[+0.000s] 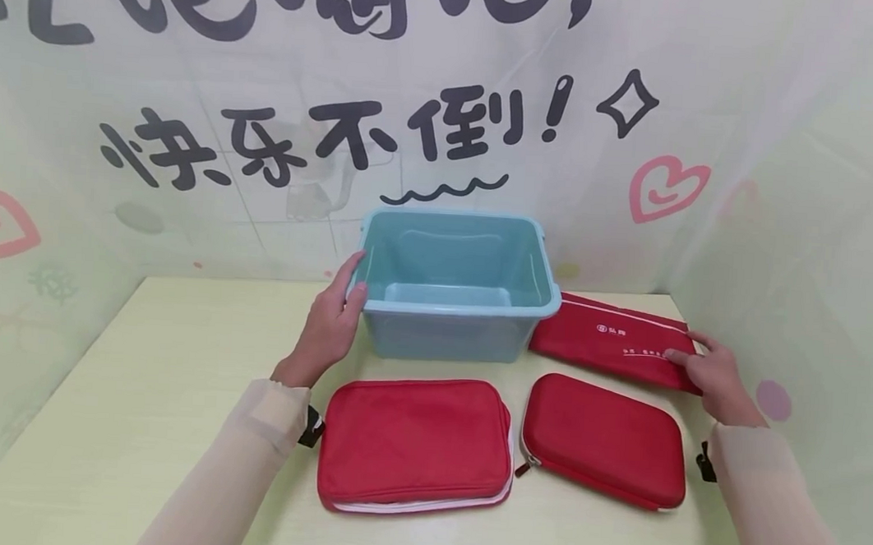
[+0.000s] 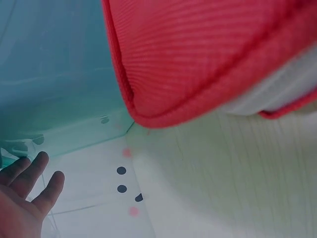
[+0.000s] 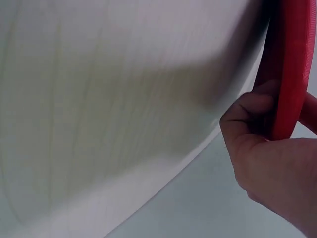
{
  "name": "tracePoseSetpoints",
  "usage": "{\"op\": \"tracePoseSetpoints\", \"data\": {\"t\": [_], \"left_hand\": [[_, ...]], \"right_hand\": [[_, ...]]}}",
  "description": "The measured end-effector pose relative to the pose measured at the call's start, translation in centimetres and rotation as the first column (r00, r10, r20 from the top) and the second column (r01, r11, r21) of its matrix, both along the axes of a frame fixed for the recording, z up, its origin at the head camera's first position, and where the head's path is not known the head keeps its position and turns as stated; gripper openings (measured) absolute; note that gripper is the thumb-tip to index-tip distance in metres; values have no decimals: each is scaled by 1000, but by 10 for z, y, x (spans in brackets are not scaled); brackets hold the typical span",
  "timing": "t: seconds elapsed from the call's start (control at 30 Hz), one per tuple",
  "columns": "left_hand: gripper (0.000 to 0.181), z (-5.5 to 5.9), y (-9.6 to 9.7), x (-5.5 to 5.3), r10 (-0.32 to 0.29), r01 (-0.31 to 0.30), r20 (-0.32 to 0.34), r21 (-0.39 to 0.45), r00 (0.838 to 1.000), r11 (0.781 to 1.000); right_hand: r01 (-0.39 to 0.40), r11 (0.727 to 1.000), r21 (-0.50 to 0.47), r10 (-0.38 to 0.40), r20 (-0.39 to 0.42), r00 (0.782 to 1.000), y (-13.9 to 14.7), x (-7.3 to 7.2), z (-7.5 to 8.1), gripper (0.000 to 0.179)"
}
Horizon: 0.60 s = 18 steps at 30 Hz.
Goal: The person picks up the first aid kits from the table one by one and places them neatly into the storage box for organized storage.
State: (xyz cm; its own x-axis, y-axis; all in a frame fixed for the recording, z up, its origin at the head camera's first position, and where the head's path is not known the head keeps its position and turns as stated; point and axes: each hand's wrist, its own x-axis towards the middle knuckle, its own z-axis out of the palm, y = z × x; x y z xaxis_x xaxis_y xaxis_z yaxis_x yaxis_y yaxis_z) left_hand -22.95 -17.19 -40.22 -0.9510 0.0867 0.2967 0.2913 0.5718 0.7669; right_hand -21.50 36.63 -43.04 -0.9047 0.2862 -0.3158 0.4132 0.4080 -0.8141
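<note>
A light blue plastic bin (image 1: 441,334) stands against the back wall. In the head view my left hand (image 1: 327,324) rests at its left rim, thumb and index finger touching the edge; the left wrist view shows fairly straight, spread fingers (image 2: 52,191) beside the bin's wall. To the bin's right is a flat red zip pouch (image 1: 595,347) with white print. My right hand (image 1: 716,378) grips its right end, thumb on top and fingers curled underneath, as the right wrist view shows with the pouch's edge (image 3: 297,64) tipped up.
In front of the bin lies a red fabric case (image 1: 416,440) with a white zip edge. Beside it, a red hard-shell case (image 1: 606,438) has its zip pull at the left. A printed sheet wall (image 1: 275,239) bounds the pale table (image 1: 149,389) behind and at both sides.
</note>
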Motion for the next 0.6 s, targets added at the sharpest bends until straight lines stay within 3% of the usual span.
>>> {"op": "tracePoseSetpoints", "data": {"t": [0.33,0.6], "left_hand": [[56,3,0,0,3,-3,-4,-4,1000,1000],[56,2,0,1,1,-1,8,8,1000,1000]], "right_hand": [[-55,990,-133,46,-68,997,-2,1,5,66],[-89,980,-179,70,-109,992,-3,5,16,63]]}}
